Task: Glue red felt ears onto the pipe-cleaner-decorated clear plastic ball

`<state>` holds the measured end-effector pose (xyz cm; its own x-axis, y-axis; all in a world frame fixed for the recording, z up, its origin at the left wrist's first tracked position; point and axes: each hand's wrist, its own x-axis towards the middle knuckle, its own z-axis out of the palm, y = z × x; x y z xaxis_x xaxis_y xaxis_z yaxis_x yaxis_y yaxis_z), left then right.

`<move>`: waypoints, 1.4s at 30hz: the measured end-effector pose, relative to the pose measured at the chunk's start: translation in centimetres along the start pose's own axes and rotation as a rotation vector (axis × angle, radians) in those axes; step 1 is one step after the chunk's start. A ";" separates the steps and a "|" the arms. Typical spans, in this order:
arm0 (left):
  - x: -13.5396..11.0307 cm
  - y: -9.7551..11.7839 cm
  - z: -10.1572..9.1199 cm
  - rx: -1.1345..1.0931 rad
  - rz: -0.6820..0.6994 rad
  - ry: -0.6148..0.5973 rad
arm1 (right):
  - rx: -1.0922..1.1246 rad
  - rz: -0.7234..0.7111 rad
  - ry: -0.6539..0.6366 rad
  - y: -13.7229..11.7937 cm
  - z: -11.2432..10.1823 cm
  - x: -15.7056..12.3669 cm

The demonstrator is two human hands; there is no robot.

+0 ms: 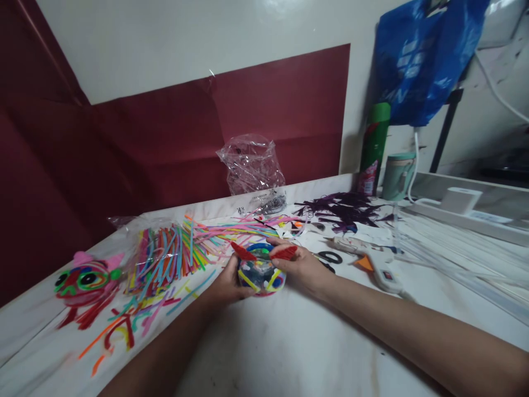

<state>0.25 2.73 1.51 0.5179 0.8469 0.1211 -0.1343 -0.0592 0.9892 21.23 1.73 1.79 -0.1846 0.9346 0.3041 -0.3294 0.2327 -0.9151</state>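
A round, dark craft figure [261, 271] stands at the middle of the table, with colourful pipe cleaners stuck on it. Two red ear-like pieces rise from its top, and yellow strips lie on its front. From the left, my left hand [230, 280] is closed around its side. My right hand [298, 266] grips the opposite side, its fingers near the right red piece [285, 252]. Just right of that hand lies a pair of black-handled scissors [329, 257]. Beyond it rests a white glue gun [386, 278].
Left stands a pink and red pipe-cleaner figure [86, 281]. Beside it lie a bag of pipe cleaners [165, 253] and cut pieces [119, 331]. Behind are a crumpled clear bag [252, 165] and purple shreds [343, 208]. Right are a green mug [397, 176] and a power strip [475, 215].
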 end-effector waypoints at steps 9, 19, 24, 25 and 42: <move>-0.2 -0.1 0.2 0.007 0.021 -0.042 | -0.030 -0.010 -0.085 -0.2 -0.4 0.0; 0.5 -0.9 -0.5 -0.042 0.093 -0.024 | 0.137 0.052 -0.094 0.8 -0.4 -0.1; 0.6 -1.7 -0.5 0.051 0.147 0.060 | 0.078 0.071 -0.168 0.1 0.1 -0.3; 0.6 -1.7 -0.4 0.069 0.164 0.068 | 0.060 0.086 -0.164 0.0 0.2 -0.3; 0.1 2.2 3.7 -0.183 0.070 0.502 | -0.073 0.018 -0.252 1.6 0.7 -0.7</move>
<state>3.15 0.77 4.01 0.0405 0.9954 0.0872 -0.3228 -0.0696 0.9439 20.20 1.30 0.29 -0.4175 0.8446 0.3351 -0.2575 0.2436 -0.9351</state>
